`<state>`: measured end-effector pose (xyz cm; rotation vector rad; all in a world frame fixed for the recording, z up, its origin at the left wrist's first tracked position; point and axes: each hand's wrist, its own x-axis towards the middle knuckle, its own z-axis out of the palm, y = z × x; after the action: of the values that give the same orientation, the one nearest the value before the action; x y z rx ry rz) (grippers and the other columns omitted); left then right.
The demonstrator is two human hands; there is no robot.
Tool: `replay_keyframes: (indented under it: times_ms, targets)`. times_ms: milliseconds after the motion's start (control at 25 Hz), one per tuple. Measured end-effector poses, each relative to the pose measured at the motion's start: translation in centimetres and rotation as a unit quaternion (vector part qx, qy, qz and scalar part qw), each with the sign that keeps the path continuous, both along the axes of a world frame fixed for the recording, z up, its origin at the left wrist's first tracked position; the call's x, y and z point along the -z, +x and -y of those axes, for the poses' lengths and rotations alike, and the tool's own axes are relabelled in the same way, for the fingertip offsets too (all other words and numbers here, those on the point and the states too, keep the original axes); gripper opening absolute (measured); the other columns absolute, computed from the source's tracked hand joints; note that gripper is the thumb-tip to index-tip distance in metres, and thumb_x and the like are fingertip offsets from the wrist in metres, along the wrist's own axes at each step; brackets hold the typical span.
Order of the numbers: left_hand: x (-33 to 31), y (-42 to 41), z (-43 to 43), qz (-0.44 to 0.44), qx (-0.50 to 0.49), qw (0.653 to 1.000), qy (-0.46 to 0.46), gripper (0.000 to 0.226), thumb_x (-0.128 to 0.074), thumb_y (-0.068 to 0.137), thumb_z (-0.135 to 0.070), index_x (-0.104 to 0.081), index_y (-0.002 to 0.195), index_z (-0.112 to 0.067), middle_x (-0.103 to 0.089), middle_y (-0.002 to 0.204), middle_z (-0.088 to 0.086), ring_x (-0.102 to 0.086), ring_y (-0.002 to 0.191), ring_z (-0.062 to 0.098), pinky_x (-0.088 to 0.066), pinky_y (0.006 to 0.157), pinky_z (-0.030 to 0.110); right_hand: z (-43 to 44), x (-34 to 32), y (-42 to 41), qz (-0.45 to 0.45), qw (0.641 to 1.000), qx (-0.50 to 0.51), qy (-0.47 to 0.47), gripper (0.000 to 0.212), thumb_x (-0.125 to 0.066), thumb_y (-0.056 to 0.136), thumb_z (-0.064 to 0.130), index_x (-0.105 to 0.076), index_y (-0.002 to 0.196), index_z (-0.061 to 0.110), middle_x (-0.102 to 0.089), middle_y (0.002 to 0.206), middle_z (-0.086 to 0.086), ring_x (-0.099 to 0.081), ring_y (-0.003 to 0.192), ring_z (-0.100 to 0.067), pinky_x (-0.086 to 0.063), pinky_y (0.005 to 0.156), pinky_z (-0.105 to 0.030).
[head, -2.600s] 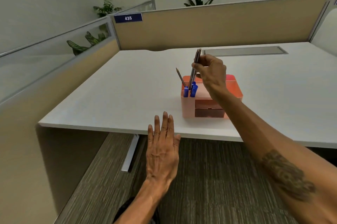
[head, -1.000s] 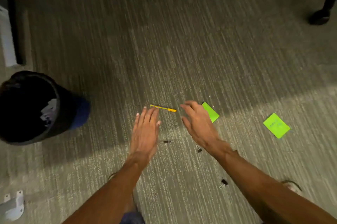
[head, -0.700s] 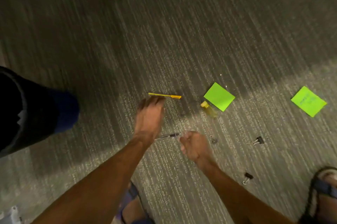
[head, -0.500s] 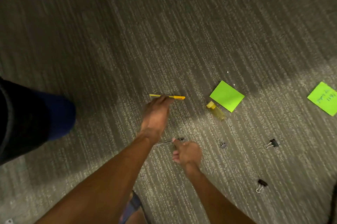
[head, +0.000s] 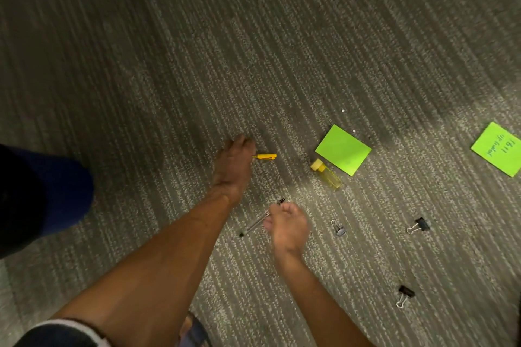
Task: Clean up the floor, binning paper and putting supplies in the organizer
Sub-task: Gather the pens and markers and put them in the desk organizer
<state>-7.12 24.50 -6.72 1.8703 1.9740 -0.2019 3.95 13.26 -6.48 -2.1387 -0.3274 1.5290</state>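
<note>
I look straight down at grey carpet. My left hand is closed over a yellow pen, whose right end sticks out past the fingers. My right hand pinches a clear pen with a black cap that slants just above the carpet. Two green sticky notes lie on the floor, one blank and one with writing. A small yellow bottle lies beside the blank note. Three black binder clips sit to the right.
The dark bin with a blue side stands at the left edge. My sandalled foot shows at the bottom. Carpet stretches away above the hands.
The view left the desk and organizer for the floor. Both hands came down; the left closed over the yellow pen and the right took hold of the clear pen and tilted it.
</note>
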Motion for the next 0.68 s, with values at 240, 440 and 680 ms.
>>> replay_keyframes:
  times_ms: [240,440,680]
  targets:
    - [-3.6,1.3,3.6,0.129,-0.057,0.990,-0.012,0.022,-0.043,0.102,-0.030,-0.059,0.088,-0.025,-0.062,0.076,-0.001,-0.050,0.058,0.010,-0.040,0.050,0.024,-4.6,-4.7,3.2,-0.152,0.980,0.087,0.095,0.022,-0.066,0.092,0.004,-0.067,0.114,0.006,-0.072,0.107,-0.016,-0.071,0.098,-0.026,-0.060,0.089,-0.039]
    - [-11.3,2.9,4.8,0.257,-0.151,0.954,0.007,0.019,-0.058,0.097,-0.020,-0.064,0.113,-0.028,-0.072,0.083,-0.003,-0.060,0.064,0.009,-0.054,0.062,0.026,-5.9,-11.3,3.9,-0.202,0.969,0.057,0.129,0.032,-0.066,0.092,0.005,-0.065,0.123,0.008,-0.071,0.120,-0.010,-0.069,0.109,-0.024,-0.056,0.097,-0.041]
    - [-23.3,4.1,4.1,0.325,-0.113,0.929,0.134,0.021,-0.060,0.095,-0.012,-0.072,0.110,-0.019,-0.074,0.100,-0.006,-0.065,0.086,0.003,-0.046,0.076,0.008,-8.2,-22.0,5.1,-0.213,0.960,0.019,0.184,0.025,-0.066,0.091,0.002,-0.065,0.116,-0.005,-0.071,0.102,-0.017,-0.069,0.097,-0.026,-0.060,0.088,-0.035]
